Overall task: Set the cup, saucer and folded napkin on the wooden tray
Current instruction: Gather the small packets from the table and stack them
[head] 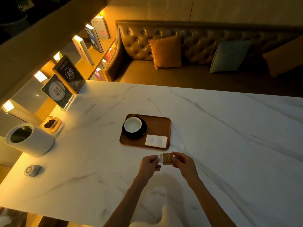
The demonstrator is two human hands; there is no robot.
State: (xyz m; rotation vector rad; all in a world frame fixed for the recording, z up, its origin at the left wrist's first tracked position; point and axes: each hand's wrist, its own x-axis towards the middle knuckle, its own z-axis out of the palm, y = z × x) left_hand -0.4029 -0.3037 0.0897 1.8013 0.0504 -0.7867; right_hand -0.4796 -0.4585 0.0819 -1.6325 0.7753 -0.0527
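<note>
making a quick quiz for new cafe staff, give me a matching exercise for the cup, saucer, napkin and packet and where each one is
Things:
1 cup
2 saucer
3 napkin
4 packet

Places:
a pinched between the left hand and the right hand
b flat on the tray, near right corner
c on the tray's left part, under the cup
d standing on the saucer

Pairs: 1-d, 2-c, 3-b, 4-a

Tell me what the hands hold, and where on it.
A small packet: left hand pinches its white left end, right hand its brown right end.
</note>
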